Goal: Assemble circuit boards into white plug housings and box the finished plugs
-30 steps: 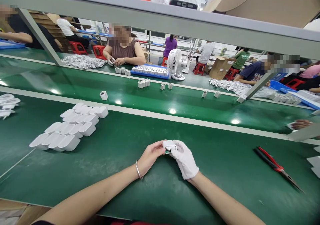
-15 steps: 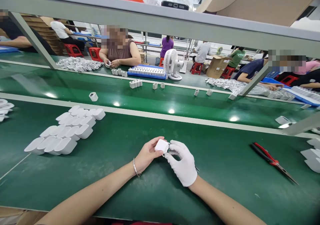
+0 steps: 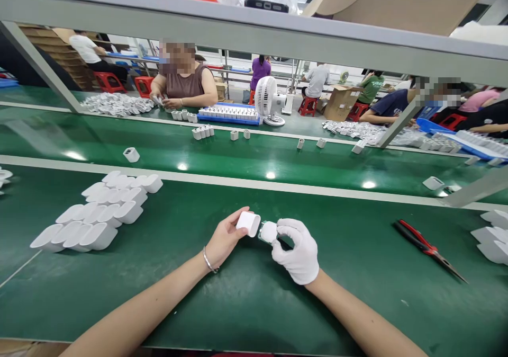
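Note:
Bare except for a silver bangle at the wrist, my left hand [image 3: 226, 239] is closed around a white plastic housing [image 3: 248, 223], its open end turned to the right. In a white glove, my right hand [image 3: 297, 251] pinches a small circuit board assembly [image 3: 269, 232] with a white block on it and a green edge. A narrow gap separates the board from the housing's mouth. Both hands are just above the green work surface [image 3: 238, 304].
Rows of white housings [image 3: 95, 235] stand at left, more [image 3: 494, 235] at the right edge. Red-and-black long-nose pliers [image 3: 431, 250] lie to the right. A metal shelf beam [image 3: 254, 34] crosses overhead. Beyond the conveyor [image 3: 222, 161], a co-worker [image 3: 186, 84] sits near a white fan [image 3: 266, 100].
The board assembly and the housing, which were together, are now apart. My right hand has shifted slightly right with the board, my left hand slightly left and up. The camera view has shifted a little.

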Tool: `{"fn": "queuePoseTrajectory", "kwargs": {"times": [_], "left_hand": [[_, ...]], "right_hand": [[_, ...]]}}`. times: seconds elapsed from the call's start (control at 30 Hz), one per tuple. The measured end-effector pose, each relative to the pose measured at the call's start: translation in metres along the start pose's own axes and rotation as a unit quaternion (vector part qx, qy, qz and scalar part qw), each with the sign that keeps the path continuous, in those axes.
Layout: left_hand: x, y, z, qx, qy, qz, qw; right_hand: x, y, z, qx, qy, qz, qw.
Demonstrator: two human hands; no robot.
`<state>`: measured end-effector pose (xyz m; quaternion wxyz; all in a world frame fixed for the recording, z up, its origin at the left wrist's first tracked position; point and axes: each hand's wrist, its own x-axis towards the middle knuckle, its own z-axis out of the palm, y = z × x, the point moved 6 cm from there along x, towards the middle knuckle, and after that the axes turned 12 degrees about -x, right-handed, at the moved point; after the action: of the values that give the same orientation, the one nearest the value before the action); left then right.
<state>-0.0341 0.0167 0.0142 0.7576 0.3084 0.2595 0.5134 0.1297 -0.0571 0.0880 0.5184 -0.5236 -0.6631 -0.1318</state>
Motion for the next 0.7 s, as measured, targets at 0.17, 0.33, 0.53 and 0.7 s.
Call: {"fn": "queuePoseTrajectory", "kwargs": {"times": [0.17, 0.33, 0.53, 0.7], "left_hand": [[-0.003, -0.006, 0.003, -0.017, -0.026, -0.025, 0.999], [-0.006, -0.01, 0.005, -0.004, -0.036, -0.03, 0.999], [-0.006, -0.007, 0.004, 0.028, -0.029, -0.016, 0.999], [-0.006, -0.012, 0.002, 0.045, -0.036, -0.026, 0.998]], "right_hand": [[-0.002, -0.003, -0.001, 0.002, 0.011, -0.015, 1.0], [-0.013, -0.001, 0.01, -0.004, -0.046, -0.003, 0.999], [-0.016, 0.0, 0.016, -0.007, -0.103, 0.025, 0.994], [-0.012, -0.005, 0.02, 0.017, -0.159, 0.019, 0.987]]}}
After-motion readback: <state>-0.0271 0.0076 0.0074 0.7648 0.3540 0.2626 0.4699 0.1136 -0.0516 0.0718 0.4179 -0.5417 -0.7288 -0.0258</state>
